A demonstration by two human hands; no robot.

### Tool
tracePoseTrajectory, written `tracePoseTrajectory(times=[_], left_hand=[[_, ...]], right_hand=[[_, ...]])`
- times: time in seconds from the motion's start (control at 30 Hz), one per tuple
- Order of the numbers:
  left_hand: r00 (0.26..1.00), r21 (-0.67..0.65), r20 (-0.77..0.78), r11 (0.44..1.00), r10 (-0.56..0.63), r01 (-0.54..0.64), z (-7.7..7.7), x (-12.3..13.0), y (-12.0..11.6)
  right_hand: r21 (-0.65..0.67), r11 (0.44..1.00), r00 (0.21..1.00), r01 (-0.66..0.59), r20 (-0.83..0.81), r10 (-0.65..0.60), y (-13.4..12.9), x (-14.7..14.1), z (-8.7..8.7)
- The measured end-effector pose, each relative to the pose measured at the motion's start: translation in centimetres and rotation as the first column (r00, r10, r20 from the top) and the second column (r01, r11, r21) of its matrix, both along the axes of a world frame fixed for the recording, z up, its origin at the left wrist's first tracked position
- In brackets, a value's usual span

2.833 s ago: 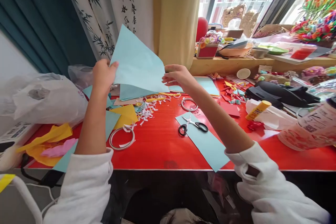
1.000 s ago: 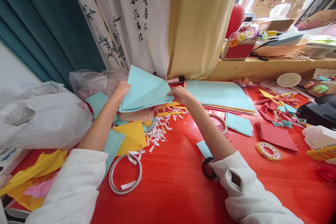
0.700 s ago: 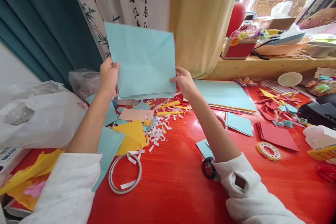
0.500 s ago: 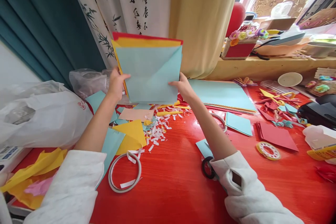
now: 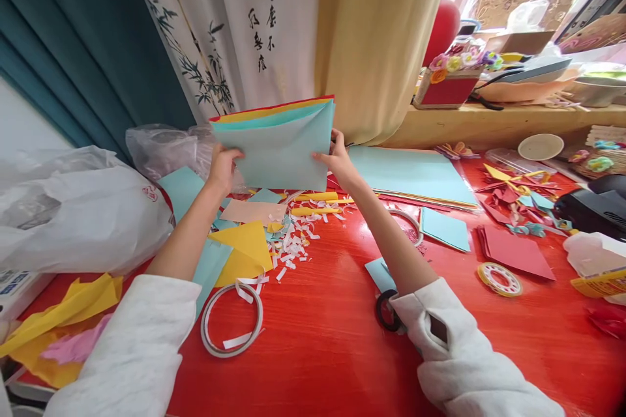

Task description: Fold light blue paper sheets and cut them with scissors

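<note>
A stack of coloured sheets, light blue in front with yellow and red behind, is held up over the back of the red table. My left hand grips its left edge, thumb on the front sheet. My right hand pinches the right edge the same way. The sheets' top edges fan slightly apart. Below them lie white paper scraps, rolled yellow paper and a pinkish sheet.
Large blue sheets lie behind my right forearm. A white tape ring, black tape, small blue sheets, red sheets and a yellow tape roll are spread around. A plastic bag sits left.
The top of the stack has come down and its sheets have spread apart a little at the upper edge. Both hands keep their hold at the sides.
</note>
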State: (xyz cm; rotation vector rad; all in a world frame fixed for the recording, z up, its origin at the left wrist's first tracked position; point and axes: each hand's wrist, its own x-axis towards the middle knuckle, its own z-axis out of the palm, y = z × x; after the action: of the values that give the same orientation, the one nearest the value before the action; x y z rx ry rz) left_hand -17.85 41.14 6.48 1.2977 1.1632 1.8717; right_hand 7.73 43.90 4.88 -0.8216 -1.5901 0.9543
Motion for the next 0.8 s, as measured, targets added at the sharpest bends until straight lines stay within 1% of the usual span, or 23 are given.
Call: tracePoseTrajectory(times=[0.07, 0.1, 0.17, 0.2, 0.27, 0.3, 0.37, 0.4, 0.43, 0.47, 0.53, 0.57, 0.67, 0.7, 0.73, 0.8], left_hand=[[1.000, -0.035, -0.011, 0.999, -0.018, 0.018, -0.6, 0.0, -0.2], [0.999, -0.052, -0.019, 0.998, -0.035, 0.034, -0.7, 0.2, -0.4], [0.997, -0.067, -0.031, 0.995, -0.072, 0.070, -0.7, 0.7, -0.7], [0.996, -0.059, -0.031, 0.995, -0.086, 0.084, -0.5, 0.9, -0.9], [0.996, -0.012, -0.019, 0.996, -0.093, 0.092, 0.4, 1.3, -1.1], [0.996, 0.017, -0.010, 0.996, -0.088, 0.088, 0.9, 1.4, -1.2], [0.997, 0.057, 0.008, 0.995, -0.079, 0.078, 1.9, 1.5, -1.4], [0.996, 0.058, 0.014, 0.995, -0.085, 0.084, 2.4, 1.5, -1.5], [0.995, 0.043, 0.014, 0.994, -0.101, 0.100, 2.8, 1.5, -1.7], [0.993, 0.015, 0.010, 0.993, -0.121, 0.121, 3.2, 1.5, -1.8], [0.989, -0.062, 0.001, 0.987, -0.149, 0.149, 3.6, 1.6, -1.9], [0.988, -0.097, -0.004, 0.983, -0.155, 0.154, 3.7, 1.7, -2.0], [0.991, -0.163, -0.006, 0.978, -0.136, 0.133, 4.0, 2.3, -1.9], [0.992, -0.168, -0.002, 0.978, -0.129, 0.127, 4.2, 2.5, -1.9], [0.992, -0.172, 0.000, 0.977, -0.125, 0.123, 4.4, 2.7, -1.9], [0.993, -0.199, -0.008, 0.974, -0.114, 0.110, 4.9, 3.2, -1.8]], right_hand=[[-0.082, 0.994, 0.996, -0.068, -0.067, 0.063, 0.0, 0.0, -0.7], [-0.100, 0.991, 0.993, -0.084, -0.087, 0.076, 0.0, 0.0, -0.9], [-0.093, 0.993, 0.993, -0.075, -0.097, 0.066, -0.3, -0.2, -0.8], [-0.081, 0.995, 0.993, -0.065, -0.102, 0.056, -0.5, -0.3, -0.5], [-0.064, 0.996, 0.990, -0.069, -0.128, 0.060, -1.2, -0.1, 0.7], [-0.063, 0.993, 0.985, -0.098, -0.146, 0.088, -1.6, 0.1, 1.5], [-0.088, 0.970, 0.962, -0.224, -0.182, 0.206, -2.5, 0.8, 3.2], [-0.115, 0.951, 0.945, -0.287, -0.198, 0.262, -2.9, 1.2, 3.9], [-0.147, 0.934, 0.934, -0.324, -0.207, 0.291, -3.2, 1.6, 4.5], [-0.180, 0.926, 0.932, -0.332, -0.215, 0.293, -3.5, 1.9, 5.0], [-0.226, 0.921, 0.937, -0.317, -0.225, 0.268, -3.8, 2.3, 5.4], [-0.236, 0.913, 0.933, -0.332, -0.227, 0.281, -3.8, 2.5, 5.4], [-0.211, 0.872, 0.887, -0.442, -0.248, 0.390, -3.6, 2.6, 4.9], [-0.213, 0.873, 0.887, -0.439, -0.255, 0.384, -3.5, 2.6, 4.8], [-0.233, 0.893, 0.910, -0.384, -0.256, 0.324, -3.3, 2.6, 4.6], [-0.298, 0.937, 0.966, -0.185, -0.229, 0.118, -3.0, 2.6, 4.5]])
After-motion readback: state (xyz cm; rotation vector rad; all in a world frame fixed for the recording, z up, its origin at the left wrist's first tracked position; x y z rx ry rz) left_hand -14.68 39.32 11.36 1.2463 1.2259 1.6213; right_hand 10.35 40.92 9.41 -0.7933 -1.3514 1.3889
